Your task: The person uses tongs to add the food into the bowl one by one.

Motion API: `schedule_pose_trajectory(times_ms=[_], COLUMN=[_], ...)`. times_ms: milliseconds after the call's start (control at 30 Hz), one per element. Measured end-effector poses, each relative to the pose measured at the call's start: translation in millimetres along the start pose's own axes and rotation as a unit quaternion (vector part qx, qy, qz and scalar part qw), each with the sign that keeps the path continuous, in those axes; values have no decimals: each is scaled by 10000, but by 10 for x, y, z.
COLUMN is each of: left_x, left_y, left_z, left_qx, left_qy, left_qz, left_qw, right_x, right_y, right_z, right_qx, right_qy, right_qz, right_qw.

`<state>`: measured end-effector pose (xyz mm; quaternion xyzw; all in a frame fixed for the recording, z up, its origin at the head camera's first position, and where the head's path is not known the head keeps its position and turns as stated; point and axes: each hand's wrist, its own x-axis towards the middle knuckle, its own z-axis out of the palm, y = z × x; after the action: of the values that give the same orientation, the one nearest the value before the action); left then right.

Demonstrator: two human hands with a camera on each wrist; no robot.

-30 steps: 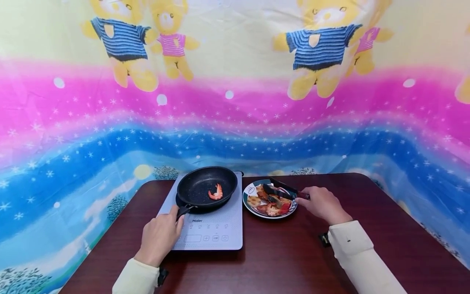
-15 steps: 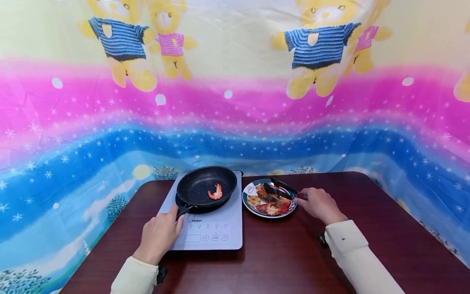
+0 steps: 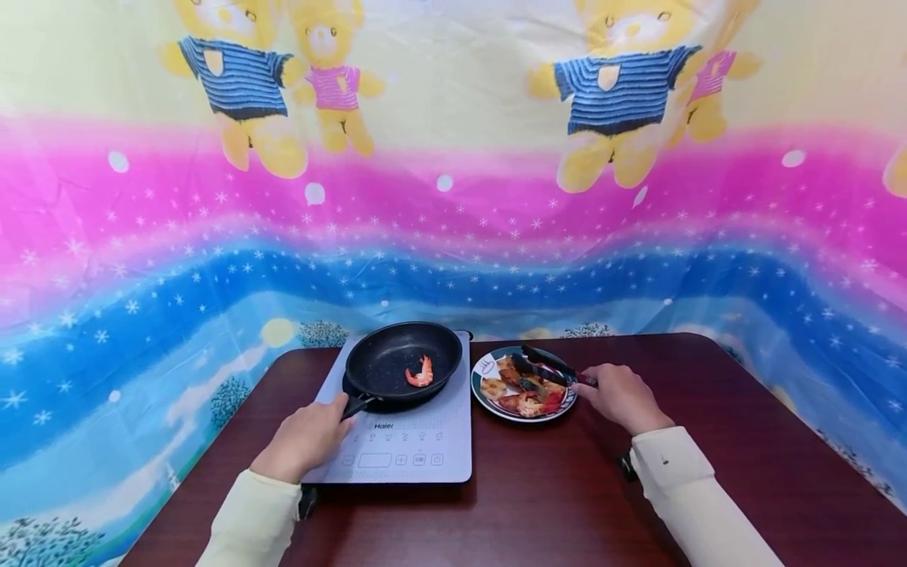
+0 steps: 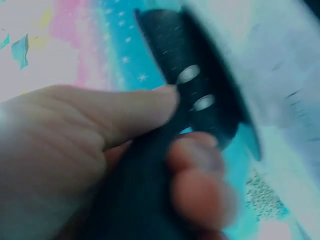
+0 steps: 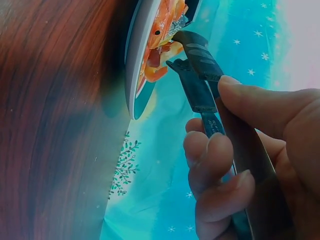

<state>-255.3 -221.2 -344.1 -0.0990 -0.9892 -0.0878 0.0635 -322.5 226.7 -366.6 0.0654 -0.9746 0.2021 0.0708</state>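
My left hand (image 3: 305, 441) grips the black handle of a frying pan (image 3: 379, 361). One orange-pink shrimp (image 3: 427, 370) lies in the right part of the pan. In the left wrist view the thumb lies along the dark handle (image 4: 150, 175), and the fingers curl beneath it. Over at the plate (image 3: 480, 400), my right hand (image 3: 623, 396) holds black tongs (image 5: 245, 145) between thumb and fingers. Their tips reach the heaped food (image 3: 527, 403), shrimp among it. Whether the tips pinch a piece is unclear.
An induction cooker (image 3: 397, 441) with a white top sits under the pan, just left of the plate. Both stand on a dark red-brown table (image 3: 538, 504). A printed cloth (image 3: 439, 260) with bears and snowflakes hangs behind and at the sides.
My left wrist and forearm have shifted slightly up and left, with the hand still on the pan handle. The shrimp, the plate and the right hand with the tongs look nearly unchanged.
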Motion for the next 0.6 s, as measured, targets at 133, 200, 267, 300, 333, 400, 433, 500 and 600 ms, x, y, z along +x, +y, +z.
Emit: schedule_pose_trajectory(times_ms=[133,200,267,300,333,400,433,500,600], left_x=[22,40,48,49,51,52,52,52,57], left_y=[16,24,27,27,28,30,32,37,46], left_z=[-69,-90,-106,-112,-115,-121,-124,-129,-137], left_qx=[-105,-80,-73,-70,-61,-70,-78,-98,-140], left_qy=[-432,-585,-644,-659,-660,-648,-639,-620,-610], left_qz=[-96,-153,-150,-146,-137,-134,-134,-132,-154], left_qw=[9990,9981,9978,9977,9977,9978,9978,9979,9979], right_x=[-19,-20,-16,-14,-10,-4,-2,-1,0], right_y=[-10,-16,-23,-29,-34,-46,-50,-57,-58], right_z=[12,11,4,-2,-7,-20,-27,-40,-61], right_qx=[-24,-58,-77,-93,-108,-135,-148,-183,-216], right_qy=[74,114,142,169,191,240,260,312,347], right_qz=[-20,-18,8,17,31,66,86,117,149], right_qw=[10000,9999,9999,9998,9998,9996,9995,9993,9991])
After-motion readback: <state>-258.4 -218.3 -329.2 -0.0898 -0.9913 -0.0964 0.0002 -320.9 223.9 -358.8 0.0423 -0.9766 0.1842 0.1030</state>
